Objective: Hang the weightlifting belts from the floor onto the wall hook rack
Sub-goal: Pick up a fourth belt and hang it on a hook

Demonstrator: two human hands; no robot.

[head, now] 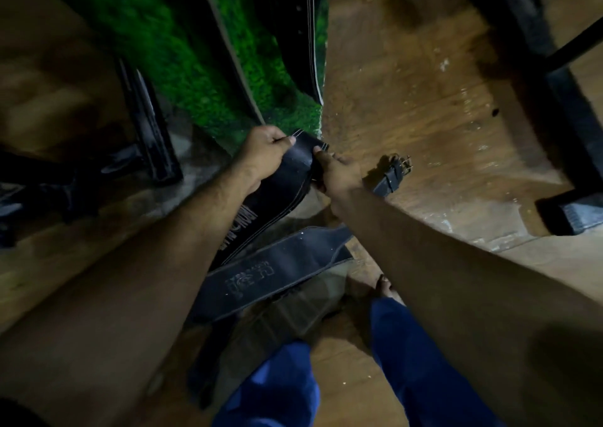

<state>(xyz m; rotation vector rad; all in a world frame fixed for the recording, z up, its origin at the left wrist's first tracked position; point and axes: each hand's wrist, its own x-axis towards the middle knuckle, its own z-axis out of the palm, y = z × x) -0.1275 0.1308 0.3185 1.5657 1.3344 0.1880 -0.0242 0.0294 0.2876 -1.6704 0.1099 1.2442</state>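
Down by the green wall, the left hand [266, 147] and right hand [332, 172] clamp one belt [287, 178] lifted off the floor [424, 100], which next needs raising to the hooks, unseen.

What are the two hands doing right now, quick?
Left hand: closed on the top edge of the black belt.
Right hand: gripping the same belt's other edge; its buckle end trails past the wrist.
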